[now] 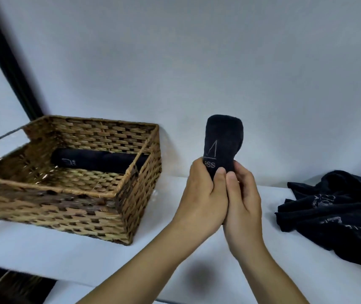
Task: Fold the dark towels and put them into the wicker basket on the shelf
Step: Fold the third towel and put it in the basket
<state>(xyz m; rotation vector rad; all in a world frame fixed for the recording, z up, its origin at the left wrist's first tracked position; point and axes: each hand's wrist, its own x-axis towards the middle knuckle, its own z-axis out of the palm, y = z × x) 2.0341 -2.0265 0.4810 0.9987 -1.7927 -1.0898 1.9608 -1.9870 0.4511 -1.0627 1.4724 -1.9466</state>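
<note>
Rolled dark towel (223,141) stands upright in my view, above the white shelf (43,249), right of the wicker basket (70,205). Soft, matte, rounded top. Pale stitched triangle outline, letters "SS" readable beneath it. Left hand (199,200) and right hand (244,202) both wrapped tight around its lower end, thumbs touching. Second roll (96,160) lies in basket, faint logo unreadable. Loose dark pile (337,216) far right; its lettering illegible.
</note>
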